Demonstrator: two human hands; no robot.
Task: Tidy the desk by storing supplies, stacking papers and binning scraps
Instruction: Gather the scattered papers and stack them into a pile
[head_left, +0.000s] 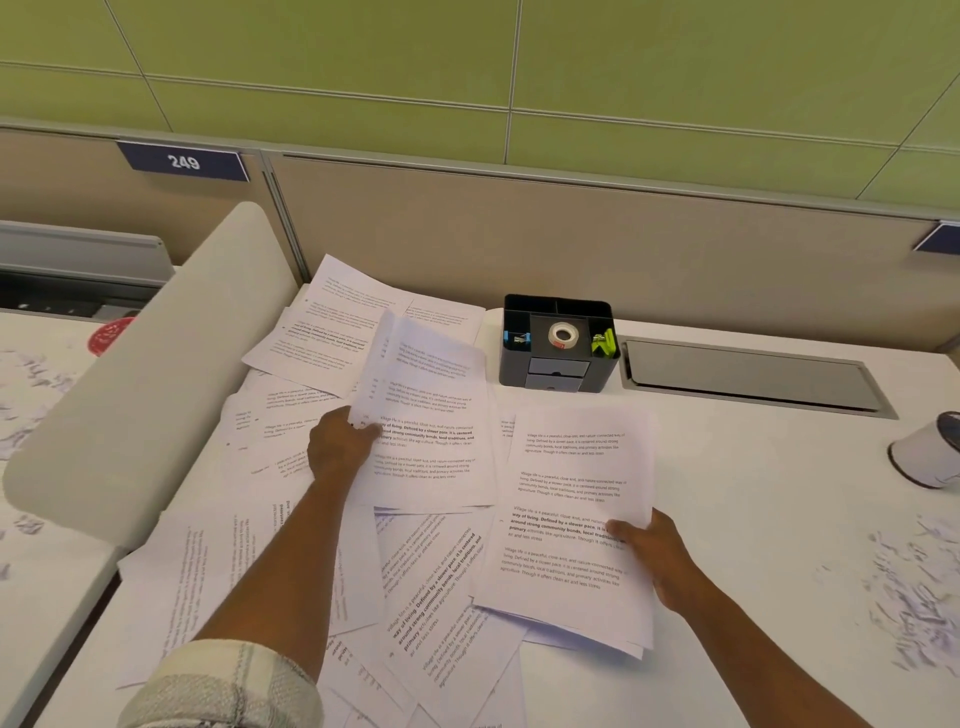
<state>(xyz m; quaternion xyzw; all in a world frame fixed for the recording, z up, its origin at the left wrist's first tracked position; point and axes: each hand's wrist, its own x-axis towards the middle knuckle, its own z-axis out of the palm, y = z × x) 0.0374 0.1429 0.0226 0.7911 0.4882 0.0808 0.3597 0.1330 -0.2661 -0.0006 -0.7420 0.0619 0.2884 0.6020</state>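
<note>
- Two hands at work among loose printed sheets (332, 545) scattered over the left and middle of the white bench (753, 493).
- Left hand (340, 447): pinches the left edge of a lifted sheet (426, 415), whose top curls up off the pile.
- Right hand (657, 553): grips the right edge of a small stack of sheets (571, 519), thumb on top, lying just beside the lifted sheet.
- Black organiser (558, 345): stands at the back of the bench, near the partition; holds a roll of clear tape (563, 335) in its middle compartment, a blue item (517, 339) at left, a green item (603, 343) at right.
- Paper scraps (914, 587): strewn at the right edge of the bench, well apart from the sheets.
- White cup (927, 457): right edge, partly cut off.
- Grey cable flap (753, 376): set into the bench right of the organiser.
- Grey divider (140, 374): left of the sheets.
</note>
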